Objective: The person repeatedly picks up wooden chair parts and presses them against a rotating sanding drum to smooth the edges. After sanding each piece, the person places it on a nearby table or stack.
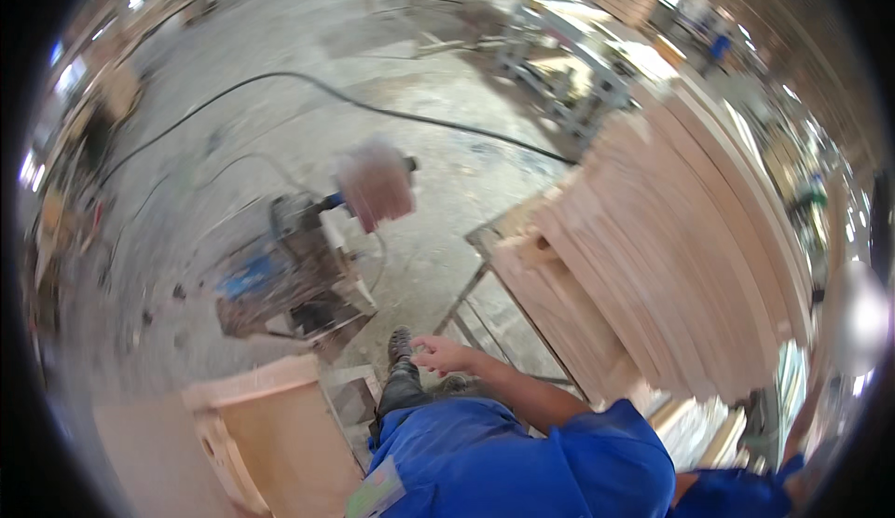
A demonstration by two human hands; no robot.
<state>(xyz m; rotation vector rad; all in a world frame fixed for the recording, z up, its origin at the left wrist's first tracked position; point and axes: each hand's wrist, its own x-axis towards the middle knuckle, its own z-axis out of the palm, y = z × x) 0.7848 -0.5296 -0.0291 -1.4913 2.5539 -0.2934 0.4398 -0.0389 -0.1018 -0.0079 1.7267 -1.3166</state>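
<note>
One bare right hand (446,357) out, fingers apart

Hangs in front of a blue shirt (485,457), above the grey floor (457,196), fingers loosely curled and parted. To the right, on a metal-framed desk (482,237), a stack of pale wooden boards (671,248). Lower left, a recessed wooden panel (291,443). Cannot tell the left hand's fingers: out of view.

Right forearm (522,389): angled across front | right hand (442,355): empty, fingers loosely bent
</note>
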